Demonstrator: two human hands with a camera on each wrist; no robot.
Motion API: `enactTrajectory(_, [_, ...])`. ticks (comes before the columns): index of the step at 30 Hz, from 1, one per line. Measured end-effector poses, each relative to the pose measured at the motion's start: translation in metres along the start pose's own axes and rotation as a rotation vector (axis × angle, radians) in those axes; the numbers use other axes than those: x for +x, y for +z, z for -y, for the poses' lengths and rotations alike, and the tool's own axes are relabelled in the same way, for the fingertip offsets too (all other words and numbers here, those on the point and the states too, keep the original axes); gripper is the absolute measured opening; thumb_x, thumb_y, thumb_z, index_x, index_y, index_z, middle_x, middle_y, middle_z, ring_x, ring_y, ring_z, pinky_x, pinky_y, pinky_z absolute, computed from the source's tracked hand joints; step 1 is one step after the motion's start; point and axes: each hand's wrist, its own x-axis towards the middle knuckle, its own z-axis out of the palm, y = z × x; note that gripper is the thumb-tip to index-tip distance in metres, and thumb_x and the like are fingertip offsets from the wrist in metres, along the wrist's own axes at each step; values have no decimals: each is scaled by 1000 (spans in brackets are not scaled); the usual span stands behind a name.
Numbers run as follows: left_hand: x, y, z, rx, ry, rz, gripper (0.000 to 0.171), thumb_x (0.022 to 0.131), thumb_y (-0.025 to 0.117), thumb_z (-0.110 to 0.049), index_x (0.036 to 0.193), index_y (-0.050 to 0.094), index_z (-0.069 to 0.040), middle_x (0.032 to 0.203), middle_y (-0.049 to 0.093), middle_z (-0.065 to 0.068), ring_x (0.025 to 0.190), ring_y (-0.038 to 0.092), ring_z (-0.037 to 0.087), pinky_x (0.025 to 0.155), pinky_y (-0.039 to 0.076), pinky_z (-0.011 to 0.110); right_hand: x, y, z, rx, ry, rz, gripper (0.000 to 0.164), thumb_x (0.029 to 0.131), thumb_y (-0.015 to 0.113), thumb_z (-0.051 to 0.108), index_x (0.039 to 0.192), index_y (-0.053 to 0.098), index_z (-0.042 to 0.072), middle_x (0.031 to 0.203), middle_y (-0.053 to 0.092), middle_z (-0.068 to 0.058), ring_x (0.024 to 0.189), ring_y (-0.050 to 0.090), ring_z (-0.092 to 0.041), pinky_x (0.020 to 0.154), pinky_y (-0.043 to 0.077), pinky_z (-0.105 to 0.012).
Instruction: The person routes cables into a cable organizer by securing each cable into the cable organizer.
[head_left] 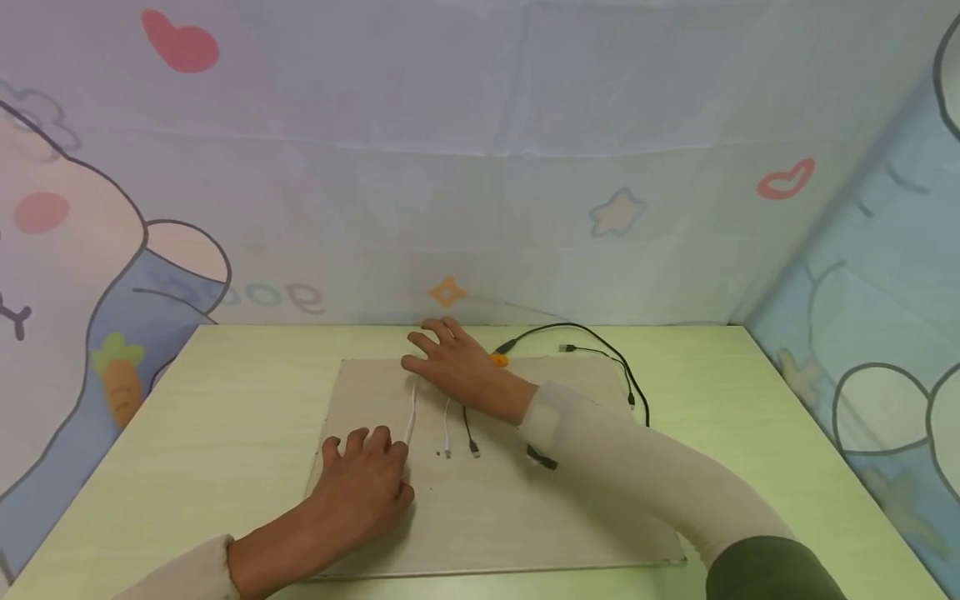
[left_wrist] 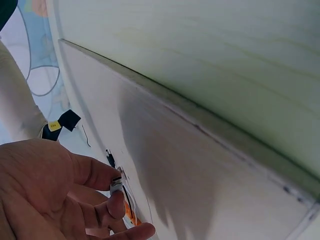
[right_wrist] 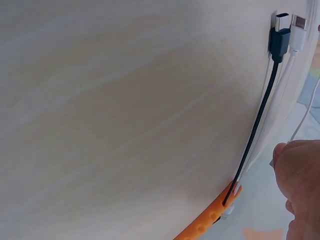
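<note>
A white cable (head_left: 412, 412) runs between the two hands above a beige board (head_left: 510, 525). Near the board's left side, my left hand (head_left: 360, 483) pinches one end of it; the left wrist view shows a white and silver plug (left_wrist: 116, 185) between thumb and finger. My right hand (head_left: 461, 367), at the board's far edge, pinches the other end, with a small tip (right_wrist: 271, 163) poking out from the fingers. Beside the held cable lie a white plug (head_left: 447, 450) and a black USB plug (head_left: 474, 448), their cables leading toward an orange strip (right_wrist: 205, 217).
A thick black cable (head_left: 615, 358) curves along the board's far right. A thin black cable with a USB plug (head_left: 566, 348) lies beside it. Under the right forearm sits a black connector (head_left: 542, 457). A printed cloth (head_left: 450, 167) hangs behind the table (head_left: 187, 433).
</note>
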Motion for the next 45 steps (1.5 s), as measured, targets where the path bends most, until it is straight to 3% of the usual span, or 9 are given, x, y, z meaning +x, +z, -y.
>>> enactTrajectory(20, [8,0,-14,-16,42,8,19,99,78,-19,95,63,-9,109,59,14,132,56,53,104,36,76,-15,6,-14,-22,6,-9,22,115,66,14,134,62,25,161,59,-6,152,53,-34,126,44,-50])
enactTrajectory(31, [13,1,-21,-18,68,-10,17,98,77,-17,94,64,-7,104,58,13,126,58,51,103,37,76,-25,11,-21,9,22,-32,21,115,65,12,131,63,24,160,61,-8,150,54,-36,127,45,-52])
enactTrajectory(41, [18,5,-24,-21,110,-52,18,98,77,-13,90,62,-8,99,55,12,117,58,48,101,40,74,-36,12,-27,-4,45,-2,20,115,65,15,132,60,25,163,60,-7,154,51,-35,129,43,-51])
enactTrajectory(45, [20,4,-26,-27,117,-41,17,99,77,-14,91,63,-9,101,56,12,120,58,49,101,40,75,-41,13,-30,-4,44,-14,17,115,65,17,129,61,24,161,62,-7,153,52,-35,129,44,-52])
